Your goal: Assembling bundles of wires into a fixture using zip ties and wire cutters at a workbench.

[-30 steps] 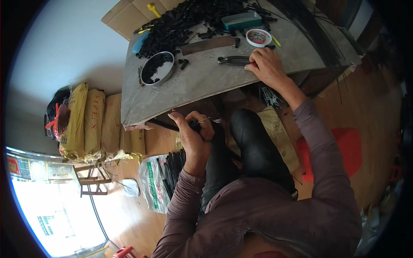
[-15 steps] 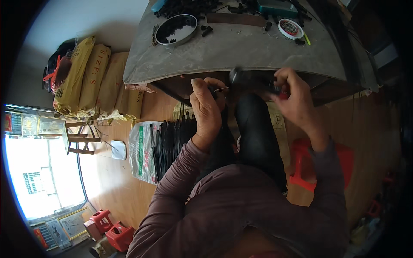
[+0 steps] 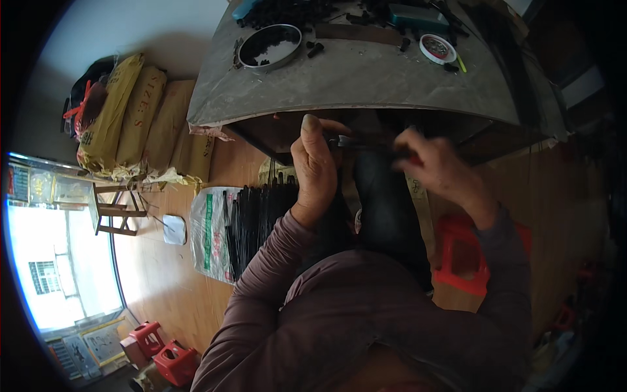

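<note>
My left hand (image 3: pixel 316 160) is raised just below the table's front edge, thumb up and fingers curled round a small dark piece, mostly hidden in the grip. Across from it, my right hand (image 3: pixel 434 163) is closed on a tool with red on its handle, blurred by motion. The tool's metal head (image 3: pixel 343 140) is right at the left fingers; whether it touches the dark piece I cannot tell. Under the left forearm, a bundle of long thin black rods (image 3: pixel 261 212) lies beside my leg on a white printed sack (image 3: pixel 210 228).
The grey table (image 3: pixel 366 85) carries a round pan (image 3: pixel 270 64) of small black parts, a white dish (image 3: pixel 428 57) of small metal bits, a teal box (image 3: pixel 418 17) and loose black pieces. Sacks (image 3: pixel 140 117) stand left; a red stool (image 3: pixel 457 271) is at my right.
The right hand has moved left and slightly down, bringing the tool's head from above the gap to the left fingers. The left hand stays nearly in place.
</note>
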Motion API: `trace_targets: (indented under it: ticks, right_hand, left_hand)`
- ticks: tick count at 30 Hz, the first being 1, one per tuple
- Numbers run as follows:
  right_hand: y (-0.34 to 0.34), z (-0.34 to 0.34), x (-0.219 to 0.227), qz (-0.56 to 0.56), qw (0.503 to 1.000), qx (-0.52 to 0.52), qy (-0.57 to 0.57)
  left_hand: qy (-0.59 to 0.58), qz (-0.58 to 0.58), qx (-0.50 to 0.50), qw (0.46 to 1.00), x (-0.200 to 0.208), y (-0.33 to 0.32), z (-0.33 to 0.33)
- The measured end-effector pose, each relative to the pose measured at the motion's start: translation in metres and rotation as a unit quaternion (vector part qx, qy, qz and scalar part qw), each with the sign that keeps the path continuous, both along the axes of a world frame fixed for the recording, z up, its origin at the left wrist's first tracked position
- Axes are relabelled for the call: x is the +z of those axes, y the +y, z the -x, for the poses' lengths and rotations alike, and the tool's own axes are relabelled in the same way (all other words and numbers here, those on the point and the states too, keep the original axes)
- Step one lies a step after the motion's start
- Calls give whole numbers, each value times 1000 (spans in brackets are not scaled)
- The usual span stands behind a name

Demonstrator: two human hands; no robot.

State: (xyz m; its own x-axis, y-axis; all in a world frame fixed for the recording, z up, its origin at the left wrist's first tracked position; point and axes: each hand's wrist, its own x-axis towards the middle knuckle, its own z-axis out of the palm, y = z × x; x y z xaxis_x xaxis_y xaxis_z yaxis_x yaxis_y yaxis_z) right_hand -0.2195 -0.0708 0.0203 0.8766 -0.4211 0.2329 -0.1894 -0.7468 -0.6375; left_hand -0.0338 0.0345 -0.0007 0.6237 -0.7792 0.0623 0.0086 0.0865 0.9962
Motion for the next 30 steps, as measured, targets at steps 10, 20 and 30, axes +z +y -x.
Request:
trace_targets:
  ticks: [10, 20, 30]
  right_hand:
    - [20, 20, -13, -306, 932, 54, 187]
    - [39, 30, -25, -729, 657, 162, 106]
    - [35, 14, -2, -607, 781, 85, 121]
  left_hand:
    - [27, -16, 25, 999, -13, -2, 20]
    - [-53, -10, 5, 999, -12, 10, 16]
    - [-10, -17, 41, 999, -25, 25, 3]
